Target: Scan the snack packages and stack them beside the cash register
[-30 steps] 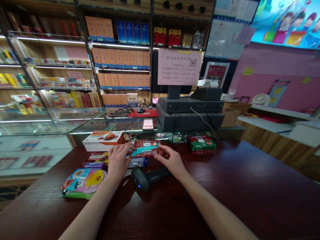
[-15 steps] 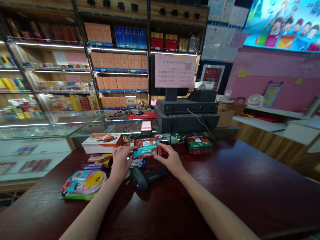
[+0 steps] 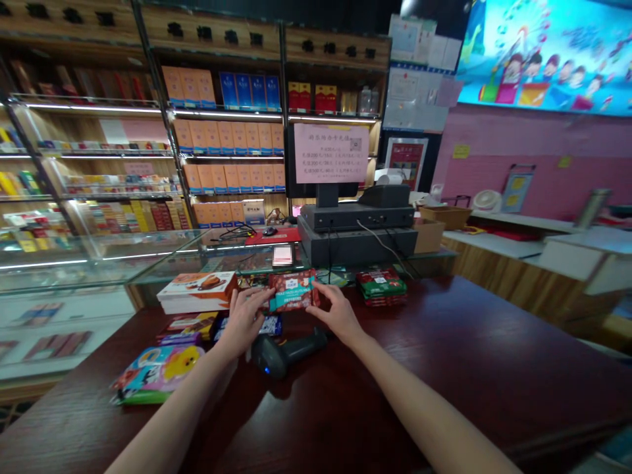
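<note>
You're holding the snack pack (image 3: 291,291) between both hands: left hand (image 3: 241,319) pinching its left end, right hand (image 3: 336,315) pinching the right end, fingers partly curled. Scanner (image 3: 284,349) is lying just below your hands, on the counter (image 3: 444,368).

Indoor shop scene under mixed artificial light. White strip lamps (image 3: 227,114) on the shelves behind and left of the register (image 3: 355,227) are the brightest sources and bloom slightly. They repeat as streaked glare on the glass case (image 3: 99,257) left of the register. The dark counter (image 3: 444,368) in front of the register carries a soft sheen and faint shadows under both forearms. The packet (image 3: 292,296), pinched between left hand (image 3: 241,319) and right hand (image 3: 336,316) just in front of the register, is evenly lit, its small print soft. The scanner (image 3: 276,352) shows a blue glow. Right of the register, the poster (image 3: 543,59) is oversaturated. Wide-angle distortion tilts the shelf posts and smears the frame's edges.
</note>
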The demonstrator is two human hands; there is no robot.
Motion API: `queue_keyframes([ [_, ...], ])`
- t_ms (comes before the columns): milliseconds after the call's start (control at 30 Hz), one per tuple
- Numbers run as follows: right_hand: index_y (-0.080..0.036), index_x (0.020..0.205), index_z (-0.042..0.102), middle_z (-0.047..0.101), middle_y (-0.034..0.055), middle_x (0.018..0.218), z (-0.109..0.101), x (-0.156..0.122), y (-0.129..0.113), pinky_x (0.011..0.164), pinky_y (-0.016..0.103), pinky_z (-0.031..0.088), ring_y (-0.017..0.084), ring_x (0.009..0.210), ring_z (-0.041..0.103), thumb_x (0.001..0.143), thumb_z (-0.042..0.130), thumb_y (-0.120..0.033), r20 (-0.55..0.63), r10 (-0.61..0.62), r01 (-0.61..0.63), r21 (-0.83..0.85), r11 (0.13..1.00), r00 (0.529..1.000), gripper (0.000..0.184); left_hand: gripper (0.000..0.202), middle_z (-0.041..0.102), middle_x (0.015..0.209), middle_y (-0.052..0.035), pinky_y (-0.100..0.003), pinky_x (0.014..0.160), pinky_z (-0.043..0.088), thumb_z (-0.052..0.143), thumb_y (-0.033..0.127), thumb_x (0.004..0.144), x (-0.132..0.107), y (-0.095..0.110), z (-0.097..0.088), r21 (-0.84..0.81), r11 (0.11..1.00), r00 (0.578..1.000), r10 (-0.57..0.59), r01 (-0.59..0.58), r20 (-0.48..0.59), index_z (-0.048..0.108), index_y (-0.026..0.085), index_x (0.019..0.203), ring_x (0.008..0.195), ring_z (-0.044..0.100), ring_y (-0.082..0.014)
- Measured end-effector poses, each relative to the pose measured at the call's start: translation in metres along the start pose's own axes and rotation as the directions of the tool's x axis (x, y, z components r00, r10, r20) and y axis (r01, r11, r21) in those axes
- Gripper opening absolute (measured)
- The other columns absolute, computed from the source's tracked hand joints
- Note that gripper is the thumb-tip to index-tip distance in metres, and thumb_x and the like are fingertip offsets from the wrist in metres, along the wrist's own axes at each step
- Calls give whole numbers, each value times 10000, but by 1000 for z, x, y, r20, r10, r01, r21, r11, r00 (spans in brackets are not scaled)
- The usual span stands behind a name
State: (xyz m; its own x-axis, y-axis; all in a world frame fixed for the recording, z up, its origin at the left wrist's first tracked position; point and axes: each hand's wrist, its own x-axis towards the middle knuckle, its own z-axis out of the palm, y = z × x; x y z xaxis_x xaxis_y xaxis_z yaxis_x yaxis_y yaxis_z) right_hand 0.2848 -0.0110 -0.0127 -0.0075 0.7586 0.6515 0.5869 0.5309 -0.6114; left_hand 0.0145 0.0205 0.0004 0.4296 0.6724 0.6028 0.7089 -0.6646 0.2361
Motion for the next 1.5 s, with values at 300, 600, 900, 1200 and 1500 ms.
queue_keyframes([
  [300,-258,1414,561,552,138,1460,-19,-1,10,1110,501,421,306,1358,512,833,756,-324,28,-106,110,-280,954,994,616,704,607,1404,-99,-665,1205,167,448,101,794,8,21,-4,61,997,991,49,-57,126,444,215,1489,1374,444,-301],
  [600,-171,1432,527,549,163,1472,-57,-3,15,1200,549,260,292,1483,351,866,711,-286,61,-184,188,-527,829,981,606,756,514,1512,-76,-679,1211,88,547,142,790,30,54,8,69,995,979,65,-79,191,376,251,1519,1492,288,-318],
  [900,-170,1407,547,572,160,1448,-97,-7,42,1196,569,257,294,1491,333,879,675,-278,38,-141,134,-628,767,989,554,802,439,1571,-81,-667,1218,46,556,131,774,56,89,37,62,990,957,103,-124,269,330,227,1538,1521,226,-304],
  [1200,-184,1414,538,545,166,1474,-136,-10,64,1191,559,265,288,1499,319,873,665,-279,26,-52,56,-660,749,998,564,805,402,1593,-91,-621,1233,40,576,174,787,84,119,68,24,992,940,112,-126,322,308,231,1544,1526,231,-268],
  [1500,-174,1421,538,500,187,1505,-170,-4,92,1187,530,273,285,1500,313,845,671,-258,7,94,-68,-640,765,996,598,833,394,1596,-93,-619,1224,93,591,199,782,110,147,104,-60,991,924,131,-118,358,282,243,1554,1517,250,-272],
])
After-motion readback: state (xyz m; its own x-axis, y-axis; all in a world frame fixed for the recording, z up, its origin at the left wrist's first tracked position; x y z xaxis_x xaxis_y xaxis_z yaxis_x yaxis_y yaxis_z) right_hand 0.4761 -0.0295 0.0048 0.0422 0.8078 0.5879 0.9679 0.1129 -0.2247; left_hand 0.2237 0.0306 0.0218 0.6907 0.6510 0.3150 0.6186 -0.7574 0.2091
